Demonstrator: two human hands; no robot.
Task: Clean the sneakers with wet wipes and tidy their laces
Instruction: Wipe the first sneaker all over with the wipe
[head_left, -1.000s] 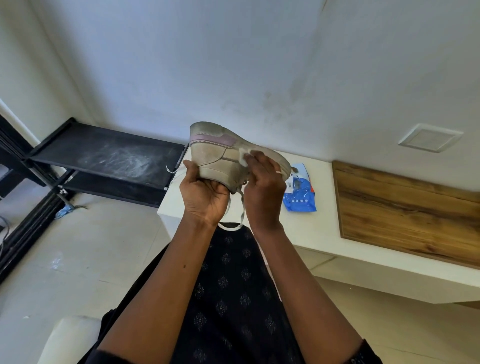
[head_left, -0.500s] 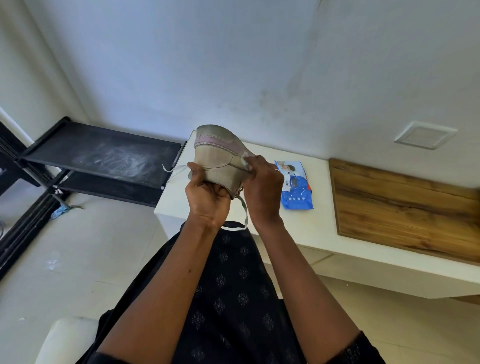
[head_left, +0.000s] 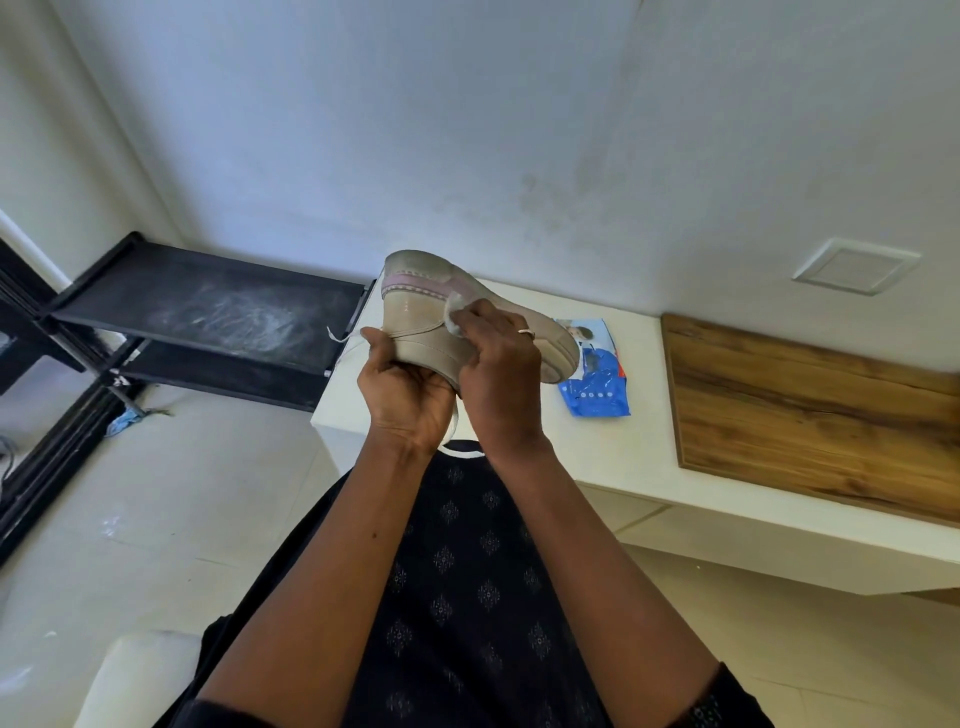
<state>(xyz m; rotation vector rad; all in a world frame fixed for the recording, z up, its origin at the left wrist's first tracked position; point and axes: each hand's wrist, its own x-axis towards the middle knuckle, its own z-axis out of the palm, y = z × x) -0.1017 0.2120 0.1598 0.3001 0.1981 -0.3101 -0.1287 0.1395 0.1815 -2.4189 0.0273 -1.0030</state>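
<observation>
Your left hand (head_left: 405, 395) grips the sneaker (head_left: 415, 317) from beneath, with the fingers curled round its lower side and the thumb up on the near face. You hold it in the air above the 9 o'clock corner of the white tabletop (head_left: 649, 457), clear of the surface.

Orientation: the long axis runs from 10 o'clock to 4 o'clock. The heel, with its pink band, sits at the 10 o'clock end. The toe points to 4 o'clock and overlaps the blue wipes pack (head_left: 597, 384), which lies flat on the tabletop behind it.

A lace (head_left: 451, 428) hangs from the underside between your wrists, and a loose lace end sticks out at 9 o'clock.

Your right hand (head_left: 498, 374) has its fingers bunched on a white wet wipe (head_left: 453, 318), pressing it against the side panel just below the pink band.

Change noted: half a second ago the sneaker was turned heel-on to you, with the toe hidden behind the right hand. It has since swung so that its full side faces you. Compared with one second ago, the wipe sits nearer the heel.

Surroundings: a wooden board (head_left: 810, 410) lies on the tabletop at 3 o'clock and a black shelf rack (head_left: 208, 312) stands at 9 o'clock.
</observation>
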